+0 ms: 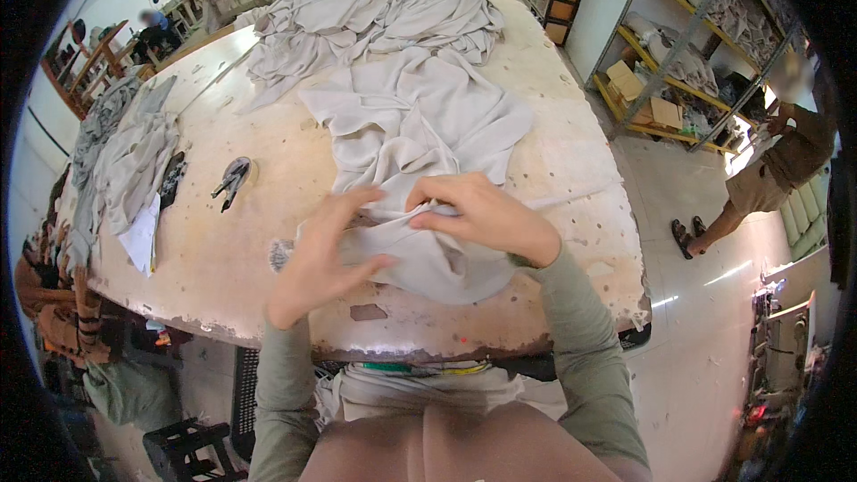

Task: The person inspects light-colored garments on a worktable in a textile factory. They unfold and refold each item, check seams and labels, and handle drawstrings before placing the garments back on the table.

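A light grey cloth piece point(428, 120) lies rumpled on the worktable before me, and its near part reaches almost to the front edge. My right hand point(469, 211) pinches a fold of this cloth between thumb and fingers. To the left of that fold is my left hand point(328, 248), its thumb and fingers spread apart over the cloth's left side. I see nothing gripped in it, though whether its fingertips touch the fabric cannot be told. Beyond this piece a large heap of the same grey fabric point(375, 13) covers the far end of the table.
Thread snips point(231, 182) rest in a small round dish to the left. Farther left are more fabric point(130, 167) and a white paper sheet point(142, 241). A person point(770, 167) stands at the right, near metal shelves point(676, 60). At the left edge sits another person point(67, 321).
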Demonstrator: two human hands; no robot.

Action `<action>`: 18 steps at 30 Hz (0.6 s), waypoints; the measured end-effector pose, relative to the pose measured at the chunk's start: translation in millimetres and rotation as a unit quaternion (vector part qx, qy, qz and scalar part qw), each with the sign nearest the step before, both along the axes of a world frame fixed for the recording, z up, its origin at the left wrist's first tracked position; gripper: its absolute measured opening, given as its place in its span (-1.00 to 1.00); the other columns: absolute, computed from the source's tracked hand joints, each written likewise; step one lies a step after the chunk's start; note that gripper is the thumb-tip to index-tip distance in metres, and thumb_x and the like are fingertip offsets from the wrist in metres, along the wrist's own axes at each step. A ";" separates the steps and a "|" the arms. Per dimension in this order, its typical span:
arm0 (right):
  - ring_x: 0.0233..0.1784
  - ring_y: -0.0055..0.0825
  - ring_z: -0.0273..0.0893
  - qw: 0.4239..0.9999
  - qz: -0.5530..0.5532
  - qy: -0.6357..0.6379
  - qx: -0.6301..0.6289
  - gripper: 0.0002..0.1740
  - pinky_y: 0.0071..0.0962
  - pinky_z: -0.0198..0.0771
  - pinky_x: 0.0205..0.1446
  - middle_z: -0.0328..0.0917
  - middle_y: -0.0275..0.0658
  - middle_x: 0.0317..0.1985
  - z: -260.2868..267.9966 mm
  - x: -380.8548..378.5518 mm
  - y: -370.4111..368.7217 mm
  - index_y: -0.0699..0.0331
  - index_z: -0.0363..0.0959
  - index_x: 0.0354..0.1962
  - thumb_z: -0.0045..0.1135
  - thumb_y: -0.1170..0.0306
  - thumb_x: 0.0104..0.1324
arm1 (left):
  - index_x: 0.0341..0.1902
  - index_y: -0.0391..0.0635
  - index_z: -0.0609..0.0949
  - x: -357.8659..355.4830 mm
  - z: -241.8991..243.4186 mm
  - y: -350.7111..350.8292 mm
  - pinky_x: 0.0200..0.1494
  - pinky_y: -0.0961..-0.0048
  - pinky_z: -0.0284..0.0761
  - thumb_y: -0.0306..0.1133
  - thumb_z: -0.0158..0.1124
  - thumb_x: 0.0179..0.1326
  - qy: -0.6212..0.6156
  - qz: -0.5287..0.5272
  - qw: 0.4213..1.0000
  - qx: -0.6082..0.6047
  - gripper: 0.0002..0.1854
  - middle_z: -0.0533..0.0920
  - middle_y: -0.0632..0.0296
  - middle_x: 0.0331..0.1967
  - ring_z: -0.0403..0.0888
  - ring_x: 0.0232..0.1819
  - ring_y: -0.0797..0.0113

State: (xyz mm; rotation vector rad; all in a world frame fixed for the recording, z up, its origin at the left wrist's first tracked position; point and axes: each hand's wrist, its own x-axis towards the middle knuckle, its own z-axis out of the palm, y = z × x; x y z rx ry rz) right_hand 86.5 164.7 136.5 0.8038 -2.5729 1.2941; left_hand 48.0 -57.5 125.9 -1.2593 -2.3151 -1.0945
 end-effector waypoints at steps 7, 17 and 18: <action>-0.51 -0.53 0.33 0.996 -0.087 -0.020 -0.002 -0.77 -0.55 0.24 -0.40 0.47 -0.24 -0.51 -5.0 31.6 20.4 0.33 0.45 -0.33 0.18 0.30 0.22 | -0.28 -0.27 0.65 -2.0 -15.4 2.5 -0.28 0.61 0.39 -0.47 0.41 -0.04 -0.350 -0.019 0.936 0.039 -0.78 0.65 0.30 -0.47 0.49 -0.39 0.59; -0.54 -0.78 0.07 0.947 -0.171 -0.266 -0.057 -0.65 -0.67 -0.01 -0.48 0.21 -0.53 -0.63 1.6 129.3 123.3 0.27 0.39 -0.48 -0.02 0.19 0.38 | -0.24 -0.23 0.63 -64.9 -25.5 -39.8 -0.19 0.60 0.37 -0.57 0.17 0.09 -0.078 0.206 0.966 0.135 -0.84 0.64 0.28 -0.40 0.48 -0.35 0.58; -0.54 -0.79 0.05 0.936 -0.182 -0.283 -0.100 -0.65 -0.68 -0.04 -0.49 0.20 -0.54 -0.62 5.0 139.4 136.7 0.26 0.38 -0.49 -0.02 0.19 0.38 | -0.23 -0.24 0.62 -74.8 -26.4 -38.9 -0.19 0.59 0.38 -0.57 0.16 0.11 -0.069 0.221 0.962 0.147 -0.85 0.63 0.26 -0.40 0.49 -0.34 0.56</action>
